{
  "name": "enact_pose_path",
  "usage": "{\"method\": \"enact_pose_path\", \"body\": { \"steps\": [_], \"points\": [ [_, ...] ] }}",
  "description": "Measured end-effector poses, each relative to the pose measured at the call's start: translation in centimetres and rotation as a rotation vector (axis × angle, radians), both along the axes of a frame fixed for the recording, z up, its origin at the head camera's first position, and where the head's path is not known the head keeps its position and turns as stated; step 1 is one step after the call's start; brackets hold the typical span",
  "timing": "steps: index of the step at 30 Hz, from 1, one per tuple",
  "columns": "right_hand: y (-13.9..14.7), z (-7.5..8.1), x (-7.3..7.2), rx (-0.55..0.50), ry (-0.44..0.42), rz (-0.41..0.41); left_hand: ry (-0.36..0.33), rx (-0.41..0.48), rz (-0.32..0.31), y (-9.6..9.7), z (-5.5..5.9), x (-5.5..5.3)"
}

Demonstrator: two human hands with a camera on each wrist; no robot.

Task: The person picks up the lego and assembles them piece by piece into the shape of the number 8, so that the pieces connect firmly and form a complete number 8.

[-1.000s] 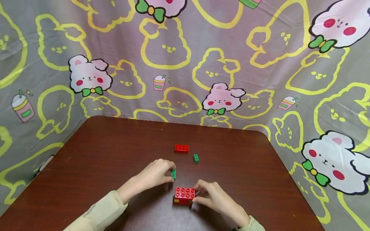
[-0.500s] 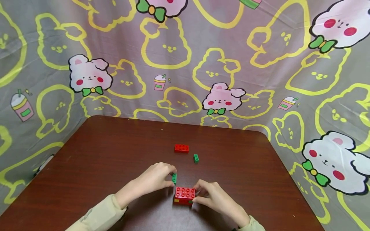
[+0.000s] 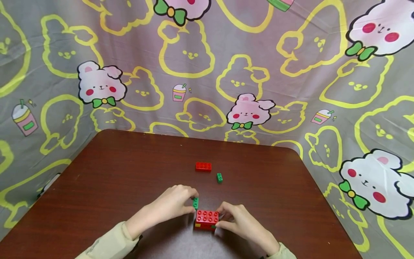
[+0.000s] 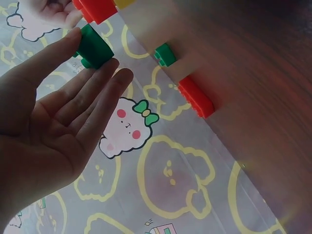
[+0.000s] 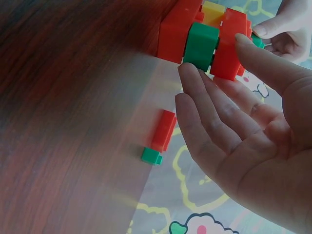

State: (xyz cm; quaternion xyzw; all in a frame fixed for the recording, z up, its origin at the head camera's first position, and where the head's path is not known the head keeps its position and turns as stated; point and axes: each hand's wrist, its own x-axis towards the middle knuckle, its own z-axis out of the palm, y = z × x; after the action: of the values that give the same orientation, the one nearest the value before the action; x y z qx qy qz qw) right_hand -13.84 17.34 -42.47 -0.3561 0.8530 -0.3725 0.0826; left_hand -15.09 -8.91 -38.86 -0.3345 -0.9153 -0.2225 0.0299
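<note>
Red brick stack (image 3: 207, 216) in the right hand (image 3: 242, 221), green brick (image 3: 195, 203) in the left hand (image 3: 174, 199).

Left thumb and finger, a little apart, pinch the green brick at the stack's eleven o'clock; the right ones grip the stack's three o'clock end. On the brown table (image 3: 145, 158), a loose red brick (image 3: 203, 166) lies toward twelve, a small green block (image 3: 219, 178) toward one; patterned grey cloth (image 3: 145, 54) hangs behind.
</note>
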Motion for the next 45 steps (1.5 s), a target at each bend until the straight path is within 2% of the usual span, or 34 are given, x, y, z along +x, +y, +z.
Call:
{"method": "enact_pose_path", "body": {
  "steps": [14,22,32,45],
  "points": [
    [0.0,-0.1,0.0,-0.008,0.000,0.003,-0.004,-0.003,-0.037,0.2,0.4,0.7],
    [0.0,0.0,0.0,0.002,-0.004,0.001,0.013,-0.017,-0.049,0.4,0.3,1.3],
    [-0.1,0.0,0.0,-0.005,0.023,0.006,-0.013,-0.022,-0.059,0.5,0.2,1.5],
    [-0.1,0.0,-0.1,0.003,0.014,0.004,0.016,-0.028,-0.073,0.8,-0.1,1.5]
  ]
}}
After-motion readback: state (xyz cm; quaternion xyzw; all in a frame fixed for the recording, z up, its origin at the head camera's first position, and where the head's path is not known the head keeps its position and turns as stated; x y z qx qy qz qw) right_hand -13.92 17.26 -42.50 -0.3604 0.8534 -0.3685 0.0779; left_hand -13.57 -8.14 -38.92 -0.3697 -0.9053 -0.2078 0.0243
